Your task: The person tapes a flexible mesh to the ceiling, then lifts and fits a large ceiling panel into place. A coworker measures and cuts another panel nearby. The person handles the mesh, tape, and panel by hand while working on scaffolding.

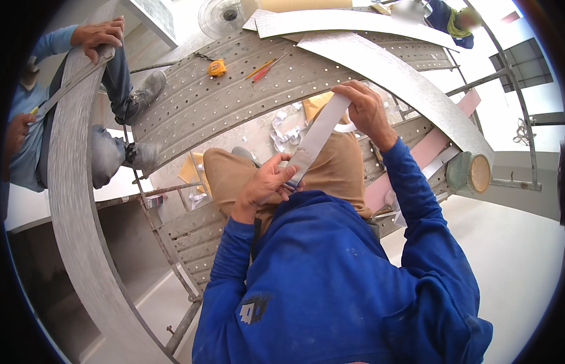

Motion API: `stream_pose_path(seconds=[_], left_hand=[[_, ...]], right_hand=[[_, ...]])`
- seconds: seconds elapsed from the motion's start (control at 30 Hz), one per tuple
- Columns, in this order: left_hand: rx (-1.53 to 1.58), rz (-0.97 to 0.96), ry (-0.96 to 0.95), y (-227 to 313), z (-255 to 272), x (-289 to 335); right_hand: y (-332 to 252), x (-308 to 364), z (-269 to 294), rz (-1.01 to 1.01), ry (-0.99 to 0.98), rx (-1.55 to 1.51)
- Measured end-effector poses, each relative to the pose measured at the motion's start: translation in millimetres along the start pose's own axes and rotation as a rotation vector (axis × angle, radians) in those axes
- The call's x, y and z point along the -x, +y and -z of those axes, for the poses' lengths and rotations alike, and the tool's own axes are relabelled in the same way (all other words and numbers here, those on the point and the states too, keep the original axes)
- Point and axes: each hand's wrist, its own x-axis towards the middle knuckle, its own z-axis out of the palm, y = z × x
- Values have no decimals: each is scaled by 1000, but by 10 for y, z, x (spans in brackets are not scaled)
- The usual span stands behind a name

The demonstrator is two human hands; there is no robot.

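A narrow white-and-grey strip slants across my lap, stretched between both hands. My right hand pinches its upper end with the thumb and fingers. Around the lower end, my left hand is closed. Something small and dark shows by the left fingers, too hidden to name. Below the strip are my knees in tan trousers. Beyond my hands, an orange tape measure, a pencil and a thin red-handled tool lie on a perforated metal scaffold plank.
Long wood-grained grey panels lie across the planks ahead. At left, a co-worker holds a saw against another long panel. Pink strips and a round greenish container are at right. White scraps lie below.
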Motion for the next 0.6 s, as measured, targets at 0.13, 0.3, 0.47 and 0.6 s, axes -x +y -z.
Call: stream_pose_path(seconds=[0.13,0.3,0.47,0.6], left_hand=[[-112,-12,154,43,-140,-25],[-159,-89,111,132,-248,-4],[-62,-82,23,155,-263,27],[-11,-112,31,171,-267,21]], right_hand=[[46,50,-13,-12,38,16],[135,184,-42,-66,65,23],[195,341,-66,-137,62,15],[259,442,-135,-186,53,1]])
